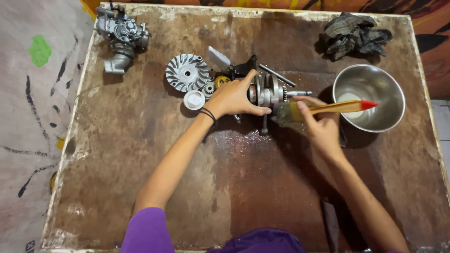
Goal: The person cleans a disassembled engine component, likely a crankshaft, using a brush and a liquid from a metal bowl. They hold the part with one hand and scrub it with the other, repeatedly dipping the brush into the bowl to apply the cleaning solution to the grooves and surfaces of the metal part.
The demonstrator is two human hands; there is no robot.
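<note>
1. Brushing goes best, I'd say, with the bristles worked into the crankshaft's (268,92) grooves near the tabletop's (140,154) far edge.
2. Left hand (233,99) is clamped over the crankshaft, steadying it.
3. Right hand (318,122) pinches the paintbrush (328,108) beside the steel bowl (375,89).

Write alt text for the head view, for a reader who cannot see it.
On a worn brown wooden table, the left hand grips a grey metal crankshaft while the right hand holds a red-tipped wooden paintbrush against it. A round steel bowl sits right of it, a finned silver pulley disc left.
</note>
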